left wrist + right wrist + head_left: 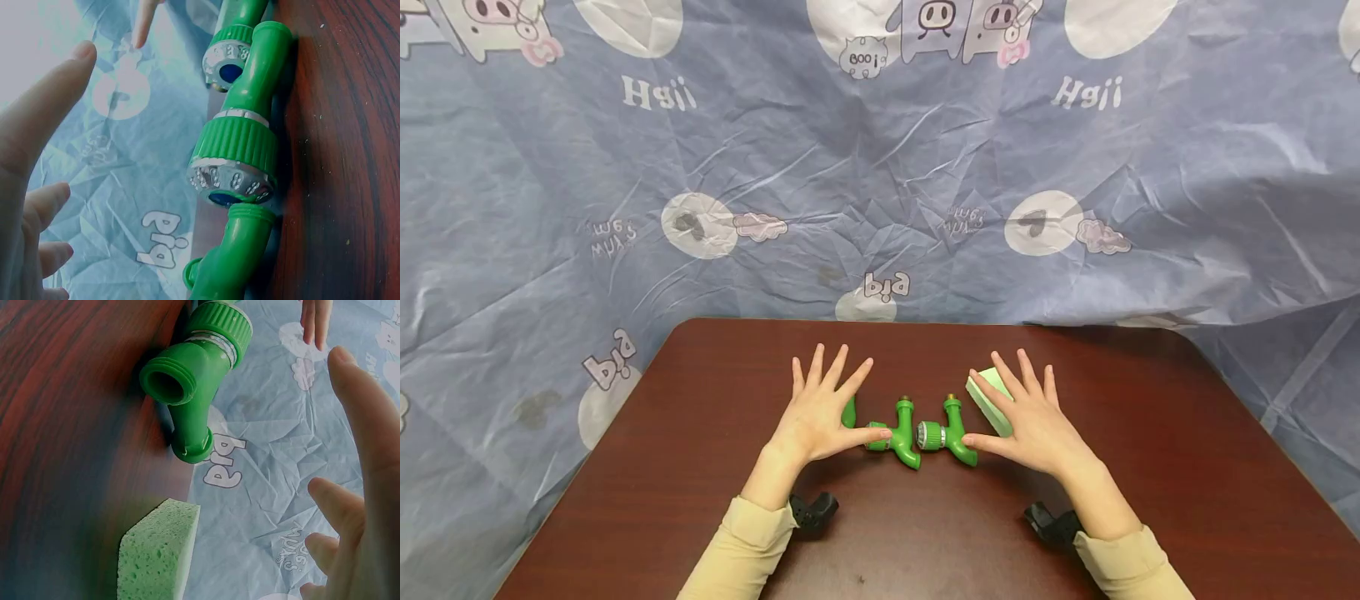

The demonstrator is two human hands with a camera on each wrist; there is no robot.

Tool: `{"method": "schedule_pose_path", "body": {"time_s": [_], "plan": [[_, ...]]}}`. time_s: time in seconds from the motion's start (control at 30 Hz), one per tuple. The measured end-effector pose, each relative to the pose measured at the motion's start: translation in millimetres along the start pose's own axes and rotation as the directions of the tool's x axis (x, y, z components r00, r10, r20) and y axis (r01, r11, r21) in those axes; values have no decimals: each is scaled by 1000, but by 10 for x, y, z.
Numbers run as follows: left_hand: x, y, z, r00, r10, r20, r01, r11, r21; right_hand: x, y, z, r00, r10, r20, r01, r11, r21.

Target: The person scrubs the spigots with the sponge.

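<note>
I see a green middle tap (pixel 903 429) lying on a brown table (pixel 925 542) | left of it: left hand (pixel 816 422), released, fingers spread wide, partly hiding another green piece (pixel 849 413) | just right of it: right tap (pixel 954 431), lying the same way | farther right of it: right hand (pixel 1040 425), released, fingers spread, partly hiding a pale green sponge (pixel 155 556)

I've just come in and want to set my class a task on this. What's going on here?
A person's left hand and right hand are spread open above a reddish-brown table, holding nothing. Between them lie a green tap and, to its right, a second green tap. Another green piece, partly hidden by the left hand in the head view, is hard to identify. A light-green sponge lies near the right hand.
</note>
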State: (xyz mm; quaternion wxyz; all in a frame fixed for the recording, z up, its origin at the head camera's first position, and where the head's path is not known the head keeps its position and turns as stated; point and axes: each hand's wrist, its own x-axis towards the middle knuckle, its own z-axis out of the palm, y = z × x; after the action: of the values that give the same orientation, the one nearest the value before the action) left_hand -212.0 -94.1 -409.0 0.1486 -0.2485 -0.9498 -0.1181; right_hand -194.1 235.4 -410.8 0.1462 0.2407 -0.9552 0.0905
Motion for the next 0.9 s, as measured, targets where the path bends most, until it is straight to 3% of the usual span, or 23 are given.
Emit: {"method": "schedule_pose_path", "body": {"time_s": [0.27,0.5,0.67,0.77,0.9], "plan": [[-58,-142,58,996,-93,-6,91,982,-165,-14,87,22,999,49,-16,-47,988,147],[-114,-301,164,993,-102,-60,76,940,-332,-15,166,54,989,131,-63,-107,950,292],[-149,-396,257,983,-166,-73,113,876,-470,-22,189,107,969,233,-86,-179,894,410],[-191,-439,324,973,-225,-58,155,816,-557,-31,196,169,947,306,-98,-225,850,477],[-239,-478,427,963,-269,-32,181,728,-662,-35,199,261,898,420,-130,-277,770,574]]}}
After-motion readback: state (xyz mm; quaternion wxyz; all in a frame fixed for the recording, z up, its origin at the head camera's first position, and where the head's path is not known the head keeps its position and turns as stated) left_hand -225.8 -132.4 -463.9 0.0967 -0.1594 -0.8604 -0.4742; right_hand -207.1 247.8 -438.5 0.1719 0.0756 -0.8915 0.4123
